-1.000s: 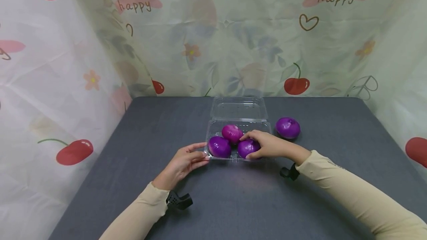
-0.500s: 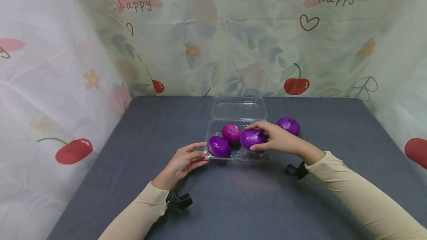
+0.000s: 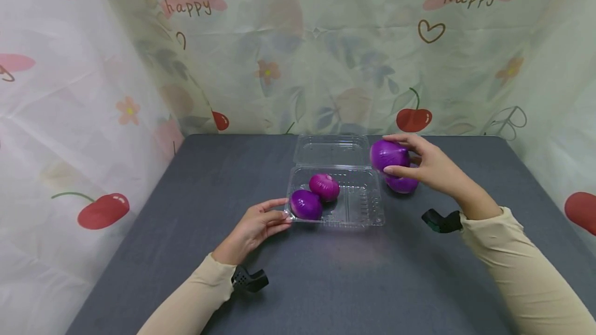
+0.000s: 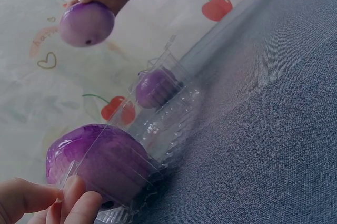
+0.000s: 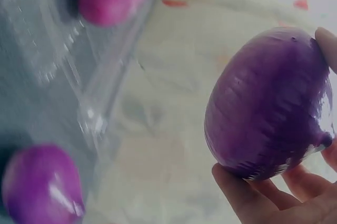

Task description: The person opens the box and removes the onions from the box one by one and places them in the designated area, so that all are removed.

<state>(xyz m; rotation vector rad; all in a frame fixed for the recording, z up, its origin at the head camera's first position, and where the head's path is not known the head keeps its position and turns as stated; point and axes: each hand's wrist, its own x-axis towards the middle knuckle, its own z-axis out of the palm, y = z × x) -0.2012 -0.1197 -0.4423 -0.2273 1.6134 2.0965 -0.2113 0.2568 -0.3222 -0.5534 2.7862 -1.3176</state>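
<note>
A clear plastic clamshell container [image 3: 363, 203] lies on the dark table with its lid [image 3: 331, 151] folded back. Two purple onions are in its left part: a larger one [image 3: 306, 205] in the near corner and a smaller, pinker one [image 3: 324, 187] behind it. My left hand [image 3: 255, 229] pinches the container's near-left corner between thumb and fingers [image 4: 73, 195]. Raised to the right of the lid, my right hand [image 3: 437, 167] grips another purple onion [image 5: 268, 108] by its sides. Below and partly hidden by it, one more onion [image 3: 401, 185] rests on the table.
The dark grey table [image 3: 344, 283] ends at a back edge close behind the lid. A printed cloth curtain [image 3: 316, 56] hangs at the back and both sides. Black wrist cameras [image 3: 250, 279] sit under the forearms.
My right hand has lifted an onion out of the container's right part and carried it up, back and to the right. The left hand has stayed at the corner.
</note>
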